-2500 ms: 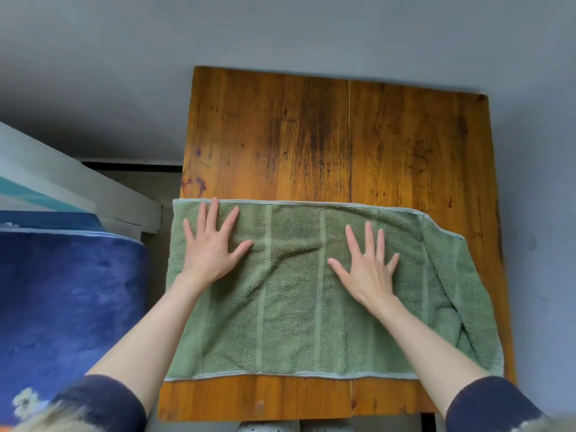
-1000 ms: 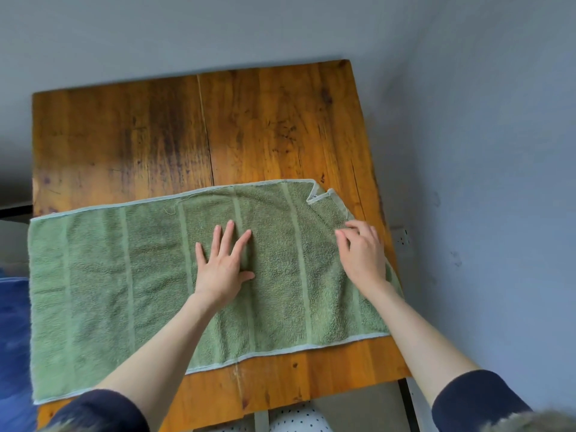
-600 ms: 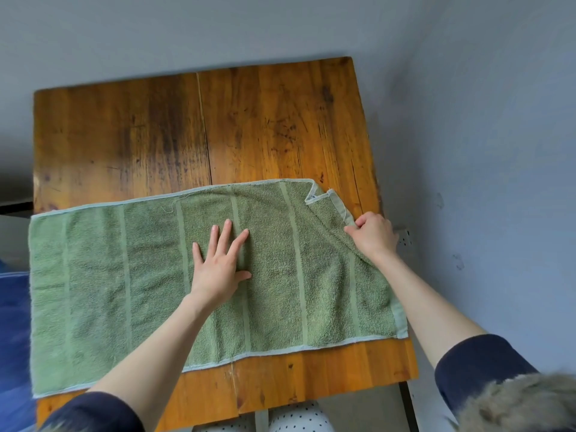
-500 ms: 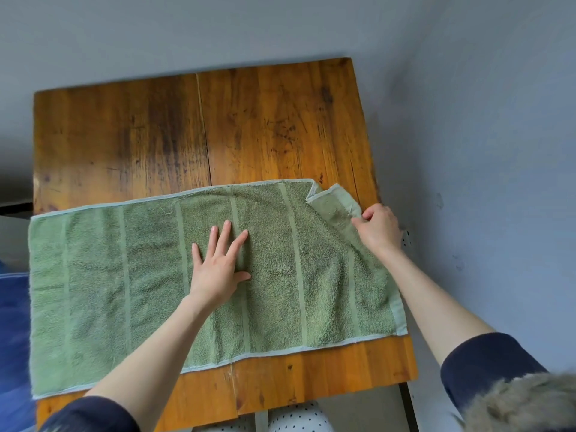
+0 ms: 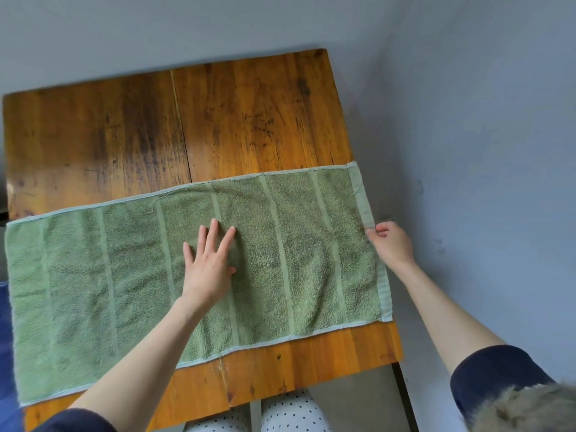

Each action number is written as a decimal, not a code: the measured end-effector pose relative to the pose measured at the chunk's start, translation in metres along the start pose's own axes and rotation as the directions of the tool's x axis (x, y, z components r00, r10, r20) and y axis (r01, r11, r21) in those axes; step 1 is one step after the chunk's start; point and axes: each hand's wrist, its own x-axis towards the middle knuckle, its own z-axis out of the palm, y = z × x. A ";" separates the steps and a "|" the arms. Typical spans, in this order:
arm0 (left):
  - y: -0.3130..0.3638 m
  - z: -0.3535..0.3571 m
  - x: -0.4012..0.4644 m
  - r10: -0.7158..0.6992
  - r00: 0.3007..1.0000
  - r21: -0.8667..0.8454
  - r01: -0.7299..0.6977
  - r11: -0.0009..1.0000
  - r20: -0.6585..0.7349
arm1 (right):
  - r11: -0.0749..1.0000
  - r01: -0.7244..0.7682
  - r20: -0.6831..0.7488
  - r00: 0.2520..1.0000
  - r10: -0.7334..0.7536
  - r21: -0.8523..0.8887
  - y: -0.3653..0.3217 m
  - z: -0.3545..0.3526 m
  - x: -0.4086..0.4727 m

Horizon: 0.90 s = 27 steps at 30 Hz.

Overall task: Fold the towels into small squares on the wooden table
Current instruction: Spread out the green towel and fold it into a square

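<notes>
A green towel [image 5: 124, 275] with pale stripes lies spread flat across the near half of the wooden table [image 5: 218, 120]. Its right hem reaches the table's right edge and hangs slightly past it. My left hand [image 5: 208, 263] presses flat on the towel's middle, fingers straight and spread. My right hand [image 5: 391, 243] is at the towel's right hem, about halfway along it, with thumb and fingers pinching the hem edge just beyond the table's side.
A grey-blue wall runs close along the table's right side and behind it. A blue fabric strip [image 5: 4, 353] shows at the far left edge. My dotted trouser legs [image 5: 280, 413] are below the table's near edge.
My right hand pulled the folded-over right corner outward to the right, so the towel's right end now lies flat. The left hand stayed pressed on the middle.
</notes>
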 end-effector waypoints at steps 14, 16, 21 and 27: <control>0.079 0.035 -0.052 0.108 0.983 -0.432 -0.162 0.887 -0.146 | 0.974 0.141 0.089 0.983 -0.159 0.177 -0.023 0.021 -0.059; 0.093 0.034 -0.055 0.036 0.999 -0.595 -0.030 0.803 -0.003 | 0.960 0.097 0.170 0.975 -0.145 0.261 -0.030 0.035 -0.065; 0.115 0.036 -0.050 -0.008 0.968 -0.742 0.198 0.640 0.251 | 0.966 0.114 0.314 0.931 -0.185 0.231 -0.043 0.044 -0.063; 0.132 0.040 -0.033 -0.212 0.905 -0.611 0.408 0.679 0.369 | 0.982 0.078 0.045 0.995 -0.087 0.171 -0.039 0.030 -0.031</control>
